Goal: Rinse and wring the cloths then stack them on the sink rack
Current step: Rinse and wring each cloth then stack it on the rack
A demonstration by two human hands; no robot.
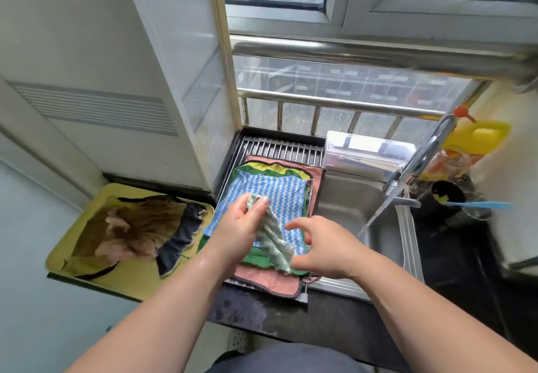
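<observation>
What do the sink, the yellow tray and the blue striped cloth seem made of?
The sink looks like brushed stainless steel: grey, softly reflective. The yellow tray seems plastic, smooth and faintly glossy; painted metal is possible. The blue striped cloth appears a soft, matte textile with wavy ribs.

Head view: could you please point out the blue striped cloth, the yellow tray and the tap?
blue striped cloth (270,195), head view, its bare upper middle.
yellow tray (131,282), head view, bare front floor.
tap (425,151), head view, mid spout.
</observation>
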